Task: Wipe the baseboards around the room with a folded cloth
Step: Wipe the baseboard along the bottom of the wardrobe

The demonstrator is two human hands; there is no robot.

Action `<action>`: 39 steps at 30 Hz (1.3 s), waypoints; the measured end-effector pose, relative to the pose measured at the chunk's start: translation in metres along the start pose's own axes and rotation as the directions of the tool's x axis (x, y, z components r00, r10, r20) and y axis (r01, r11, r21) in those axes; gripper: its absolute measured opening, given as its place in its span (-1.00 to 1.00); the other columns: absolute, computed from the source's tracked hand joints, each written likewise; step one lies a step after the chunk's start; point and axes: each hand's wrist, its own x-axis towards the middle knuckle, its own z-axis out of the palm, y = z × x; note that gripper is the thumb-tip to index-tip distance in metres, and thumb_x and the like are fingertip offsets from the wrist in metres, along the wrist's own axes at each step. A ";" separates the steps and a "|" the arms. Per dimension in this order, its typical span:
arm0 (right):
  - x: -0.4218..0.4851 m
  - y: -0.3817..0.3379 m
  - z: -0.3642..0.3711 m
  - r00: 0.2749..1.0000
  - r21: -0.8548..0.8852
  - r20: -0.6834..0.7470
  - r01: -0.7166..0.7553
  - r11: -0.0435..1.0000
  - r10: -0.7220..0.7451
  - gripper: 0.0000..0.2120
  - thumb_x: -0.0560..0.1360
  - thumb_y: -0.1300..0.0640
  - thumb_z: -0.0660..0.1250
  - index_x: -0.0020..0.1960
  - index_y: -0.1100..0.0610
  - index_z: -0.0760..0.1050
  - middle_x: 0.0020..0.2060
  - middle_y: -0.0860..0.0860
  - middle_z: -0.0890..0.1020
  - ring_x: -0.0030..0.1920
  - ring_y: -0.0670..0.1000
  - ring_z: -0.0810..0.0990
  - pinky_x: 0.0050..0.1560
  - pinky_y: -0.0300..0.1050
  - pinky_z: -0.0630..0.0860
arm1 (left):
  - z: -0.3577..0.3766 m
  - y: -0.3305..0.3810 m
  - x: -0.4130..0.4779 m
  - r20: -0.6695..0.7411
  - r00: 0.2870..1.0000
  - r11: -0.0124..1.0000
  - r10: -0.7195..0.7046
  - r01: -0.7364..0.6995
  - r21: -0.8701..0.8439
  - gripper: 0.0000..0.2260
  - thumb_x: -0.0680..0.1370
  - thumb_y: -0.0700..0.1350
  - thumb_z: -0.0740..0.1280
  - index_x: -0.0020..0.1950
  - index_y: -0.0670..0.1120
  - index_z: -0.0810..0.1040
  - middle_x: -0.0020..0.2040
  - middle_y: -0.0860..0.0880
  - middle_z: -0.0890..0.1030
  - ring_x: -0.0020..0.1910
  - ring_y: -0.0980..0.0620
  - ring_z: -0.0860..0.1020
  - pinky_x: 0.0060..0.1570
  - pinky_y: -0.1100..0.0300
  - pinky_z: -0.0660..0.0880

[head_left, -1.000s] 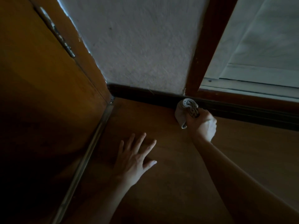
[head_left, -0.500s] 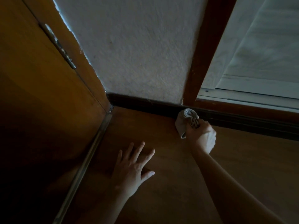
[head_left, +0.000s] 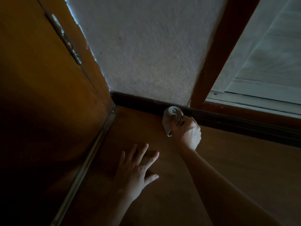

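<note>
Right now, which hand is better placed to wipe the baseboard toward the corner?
Right. The right hand grips the cloth against the baseboard; the left hand lies flat on the floor, fingers spread, holding nothing.

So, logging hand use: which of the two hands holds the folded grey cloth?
The right hand, gripping the folded grey cloth against the dark baseboard; the left hand just rests flat, fingers spread, on the brown wooden floor.
</note>
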 end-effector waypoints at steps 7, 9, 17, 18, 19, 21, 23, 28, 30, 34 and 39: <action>-0.003 -0.014 0.013 0.999 0.009 0.031 0.014 1.000 -0.014 -0.77 0.46 -0.05 0.42 -0.01 0.09 0.63 -0.08 0.01 0.62 -0.10 0.13 0.62 -0.20 -0.09 0.42 | -0.009 0.006 0.002 -0.022 0.999 0.998 -0.045 0.045 -0.032 -0.37 0.49 0.46 0.02 0.56 0.40 0.06 0.66 0.05 0.00 0.62 -0.17 0.07 0.50 -0.31 0.03; -0.003 -0.015 0.011 0.999 0.003 0.042 0.021 1.000 -0.021 -0.77 0.46 -0.05 0.42 -0.01 0.08 0.64 -0.08 0.01 0.63 -0.10 0.12 0.62 -0.19 -0.09 0.44 | -0.013 0.011 0.007 -0.012 0.999 0.999 -0.043 0.043 -0.008 -0.42 0.51 0.45 0.03 0.52 0.36 0.22 0.62 -0.01 0.21 0.55 -0.16 0.26 0.44 -0.34 0.18; 0.013 0.048 -0.055 0.992 -0.080 -0.094 -0.087 0.993 0.080 -0.84 0.42 0.01 0.40 -0.06 0.07 0.62 -0.13 0.02 0.65 -0.13 0.13 0.62 -0.17 -0.01 0.54 | -0.012 0.047 0.039 -0.076 0.984 0.987 0.163 -0.162 0.011 -0.38 0.53 0.40 -0.01 0.55 0.22 0.28 0.54 -0.05 0.38 0.47 -0.08 0.41 0.43 -0.20 0.33; 0.014 0.057 -0.064 0.989 -0.082 -0.108 -0.107 0.991 0.098 -0.83 0.43 0.01 0.41 -0.04 0.07 0.62 -0.12 0.02 0.65 -0.12 0.13 0.63 -0.16 0.00 0.55 | -0.010 0.053 0.040 -0.062 0.982 0.984 0.181 -0.180 0.013 -0.38 0.53 0.40 -0.01 0.55 0.22 0.28 0.54 -0.05 0.37 0.48 -0.09 0.39 0.43 -0.19 0.32; 0.016 0.065 -0.072 0.985 -0.079 -0.125 -0.128 0.989 0.117 -0.81 0.43 0.00 0.41 -0.02 0.08 0.62 -0.11 0.02 0.65 -0.10 0.14 0.63 -0.15 0.00 0.55 | -0.008 0.057 0.041 -0.064 0.979 0.981 0.192 -0.192 0.014 -0.38 0.53 0.40 -0.01 0.55 0.22 0.28 0.55 -0.05 0.36 0.50 -0.10 0.37 0.42 -0.19 0.32; 0.018 0.079 -0.088 0.974 -0.067 -0.166 -0.166 0.984 0.153 -0.78 0.45 -0.01 0.41 0.01 0.10 0.61 -0.08 0.04 0.64 -0.06 0.14 0.62 -0.15 -0.02 0.50 | -0.001 0.061 0.040 -0.078 0.978 0.981 0.196 -0.196 0.011 -0.39 0.55 0.40 -0.01 0.55 0.22 0.27 0.57 -0.05 0.32 0.53 -0.11 0.32 0.44 -0.21 0.31; 0.020 0.088 -0.095 0.970 -0.065 -0.185 -0.174 0.983 0.160 -0.77 0.46 -0.02 0.41 0.02 0.12 0.61 -0.07 0.04 0.63 -0.06 0.14 0.61 -0.16 -0.06 0.42 | 0.005 0.061 0.040 -0.095 0.977 0.981 0.193 -0.194 -0.001 -0.40 0.56 0.40 -0.02 0.57 0.23 0.24 0.60 -0.03 0.26 0.57 -0.11 0.25 0.46 -0.24 0.27; 0.021 0.088 -0.090 0.983 -0.071 -0.139 -0.133 0.989 0.122 -0.76 0.48 -0.02 0.42 0.03 0.12 0.62 -0.04 0.02 0.61 -0.06 0.11 0.58 -0.17 -0.09 0.34 | 0.008 0.061 0.041 -0.109 0.974 0.980 0.198 -0.198 0.010 -0.41 0.58 0.40 -0.03 0.58 0.24 0.22 0.61 -0.02 0.24 0.58 -0.10 0.23 0.47 -0.24 0.26; 0.023 0.096 -0.095 0.983 -0.087 -0.141 -0.129 0.988 0.116 -0.75 0.48 -0.04 0.42 0.05 0.11 0.62 -0.05 0.01 0.62 -0.04 0.10 0.58 -0.16 -0.08 0.37 | 0.008 0.062 0.041 -0.113 0.973 0.980 0.199 -0.198 0.022 -0.41 0.58 0.39 -0.02 0.57 0.23 0.24 0.61 -0.02 0.25 0.57 -0.10 0.24 0.47 -0.23 0.26; 0.027 0.099 -0.096 0.986 -0.068 -0.133 -0.112 0.991 0.102 -0.77 0.47 -0.03 0.42 0.00 0.12 0.62 -0.08 0.01 0.61 -0.05 0.13 0.59 -0.14 -0.02 0.46 | 0.008 0.061 0.041 -0.105 0.974 0.980 0.199 -0.198 0.019 -0.41 0.59 0.39 -0.03 0.58 0.23 0.22 0.62 -0.02 0.23 0.58 -0.10 0.23 0.47 -0.24 0.27; 0.029 0.105 -0.103 0.986 -0.090 -0.129 -0.113 0.989 0.101 -0.79 0.47 -0.01 0.41 -0.03 0.12 0.62 -0.10 0.02 0.61 -0.10 0.12 0.58 -0.18 -0.07 0.38 | 0.008 0.062 0.040 -0.097 0.975 0.979 0.201 -0.196 0.055 -0.41 0.60 0.39 -0.08 0.60 0.23 0.18 0.63 -0.03 0.19 0.59 -0.11 0.20 0.47 -0.24 0.26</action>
